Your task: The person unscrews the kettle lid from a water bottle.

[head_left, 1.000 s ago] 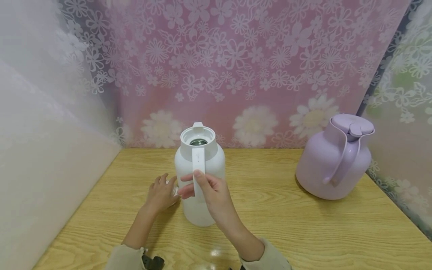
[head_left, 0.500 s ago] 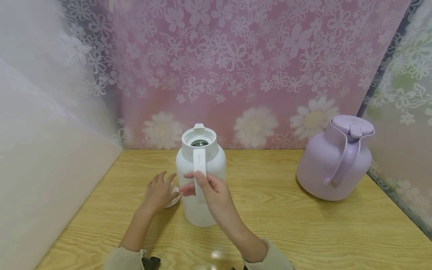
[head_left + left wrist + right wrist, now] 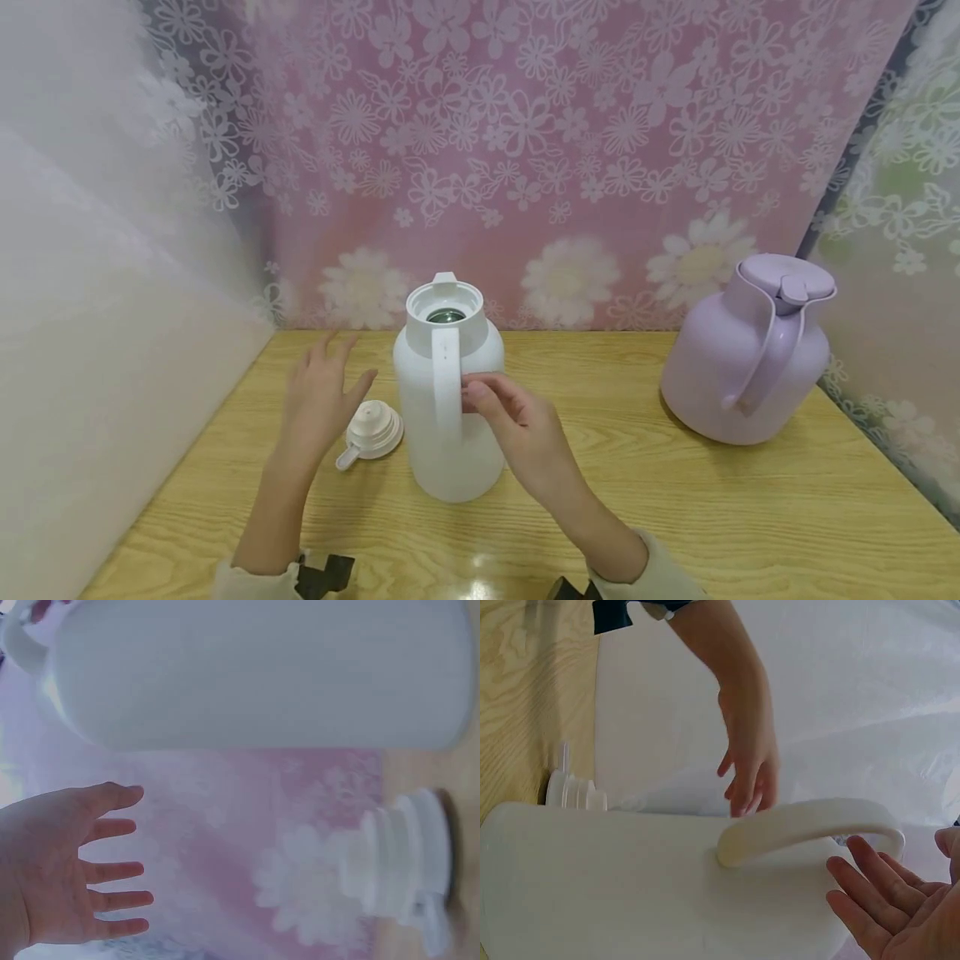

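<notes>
A white vacuum jug [image 3: 457, 467] stands upright on the table, its top uncovered and a dark shiny liner showing inside the mouth. The handle [image 3: 446, 379] faces me. Just right of it is my right hand [image 3: 525, 425], fingers loosely bent and holding nothing; in the right wrist view the fingertips [image 3: 840, 866] are right beside the handle [image 3: 802, 823]. To the jug's left lies its stepped white stopper [image 3: 372, 429] with a small tab. My left hand [image 3: 318, 400] is raised with fingers spread, clear of the stopper [image 3: 397, 859] in the left wrist view.
A lilac vacuum jug [image 3: 738, 367] with its lid on stands at the right on the wood-grain table [image 3: 570, 500]. Behind the table hangs a pink flowered curtain [image 3: 465, 242]. A pale sheet [image 3: 112, 333] closes off the left side.
My left hand has come off the stopper, lifting up and to the left, and the stopper now shows fully. My right hand has let go of the handle and moved right.
</notes>
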Demonstrator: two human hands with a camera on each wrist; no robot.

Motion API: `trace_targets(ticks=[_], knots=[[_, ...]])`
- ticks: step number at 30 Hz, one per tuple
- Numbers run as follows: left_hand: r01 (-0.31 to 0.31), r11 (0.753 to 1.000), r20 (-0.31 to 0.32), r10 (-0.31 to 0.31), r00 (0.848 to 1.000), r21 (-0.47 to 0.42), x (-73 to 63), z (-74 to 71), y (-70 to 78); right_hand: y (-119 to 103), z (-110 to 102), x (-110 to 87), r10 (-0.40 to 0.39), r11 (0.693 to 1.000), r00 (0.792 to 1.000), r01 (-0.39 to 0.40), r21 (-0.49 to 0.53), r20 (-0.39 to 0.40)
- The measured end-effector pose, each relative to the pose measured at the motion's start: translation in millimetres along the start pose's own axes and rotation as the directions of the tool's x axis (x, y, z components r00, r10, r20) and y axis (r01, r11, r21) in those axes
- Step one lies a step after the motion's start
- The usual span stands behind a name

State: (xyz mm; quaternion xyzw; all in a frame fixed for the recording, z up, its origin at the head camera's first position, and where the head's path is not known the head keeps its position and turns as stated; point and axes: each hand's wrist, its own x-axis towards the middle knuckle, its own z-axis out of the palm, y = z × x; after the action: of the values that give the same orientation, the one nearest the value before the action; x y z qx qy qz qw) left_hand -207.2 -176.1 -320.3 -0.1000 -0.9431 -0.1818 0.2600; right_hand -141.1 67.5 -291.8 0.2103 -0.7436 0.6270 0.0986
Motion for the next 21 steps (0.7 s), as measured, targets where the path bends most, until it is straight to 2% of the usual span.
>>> trace_targets(ticks=[4, 6, 8, 10, 13, 15, 16, 19, 21], knots=[[-0.017, 0.999, -0.142, 0.01, 0.99, -0.046, -1.4, -20.4, 19.3, 1, -20, -1.6, 0.008, 1.0, 1.0, -0.009, -0.029, -0.009], [-0.048, 0.996, -0.225, 0.03, 0.974, -0.076, -3.5, -30.1, 32.2, 2, -32, -2.5, 0.018, 0.998, 1.0, -0.019, -0.063, -0.021], [-0.105, 0.988, -0.316, 0.065, 0.946, -0.112, -6.1, -38.9, 47.4, 1, -44, -3.5, 0.019, 0.995, 0.999, -0.022, -0.096, -0.033], [-0.198, 0.971, -0.414, 0.127, 0.902, -0.135, -8.5, -45.7, 64.3, 1, -57, -5.0, 0.012, 0.992, 0.999, -0.017, -0.126, -0.042], [-0.352, 0.92, -0.511, 0.222, 0.83, -0.171, -13.0, -52.7, 92.1, -1, -76, -8.5, -0.015, 0.986, 0.997, 0.003, -0.165, -0.07], [-0.439, 0.877, -0.538, 0.28, 0.795, -0.193, -16.5, -54.8, 110.3, -2, -90, -11.6, -0.038, 0.979, 0.995, 0.019, -0.205, -0.09], [-0.476, 0.853, -0.539, 0.303, 0.786, -0.214, -18.1, -55.2, 118.8, -2, -97, -13.2, -0.056, 0.975, 0.993, 0.032, -0.218, -0.107], [-0.552, 0.786, -0.524, 0.358, 0.773, -0.277, -21.6, -52.1, 141.5, -3, -119, -18.6, -0.116, 0.953, 0.98, 0.064, -0.296, -0.164], [-0.588, 0.739, -0.506, 0.388, 0.77, -0.328, -21.8, -47.0, 154.4, -3, -134, -22.7, -0.143, 0.944, 0.969, 0.072, -0.322, -0.201]])
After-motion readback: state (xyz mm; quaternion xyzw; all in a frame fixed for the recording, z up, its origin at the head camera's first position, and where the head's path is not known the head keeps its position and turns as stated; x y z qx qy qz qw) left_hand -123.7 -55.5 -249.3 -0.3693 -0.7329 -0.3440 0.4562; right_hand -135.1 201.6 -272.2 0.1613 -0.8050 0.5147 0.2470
